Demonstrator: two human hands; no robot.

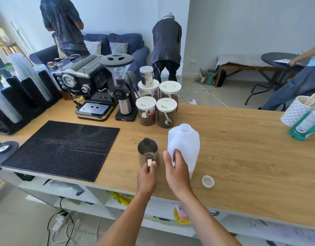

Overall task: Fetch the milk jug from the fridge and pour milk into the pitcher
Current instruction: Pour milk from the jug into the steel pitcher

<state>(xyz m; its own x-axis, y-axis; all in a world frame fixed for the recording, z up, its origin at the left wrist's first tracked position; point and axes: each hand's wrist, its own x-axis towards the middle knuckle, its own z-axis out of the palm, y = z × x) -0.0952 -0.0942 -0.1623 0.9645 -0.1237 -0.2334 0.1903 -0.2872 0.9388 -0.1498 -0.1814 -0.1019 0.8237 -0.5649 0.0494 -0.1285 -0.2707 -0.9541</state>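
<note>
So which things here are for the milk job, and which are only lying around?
For the job: jug in the right hand; pitcher in the left hand; cap, off.
Lying about: espresso machine, grinder, coffee jars, mat, blue bottle.

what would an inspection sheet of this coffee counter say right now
surface: wooden counter, black mat at left
job's things: milk jug upright, uncapped, cap lying right of it; pitcher upright just left of jug
clutter: espresso machine, grinder, coffee jars, teal bottle
hands: left hand pinches pitcher handle; right hand grips jug's lower side
cables: white cable on floor beyond counter; black cables below shelf
surroundings: sofa, bench, other people
</note>
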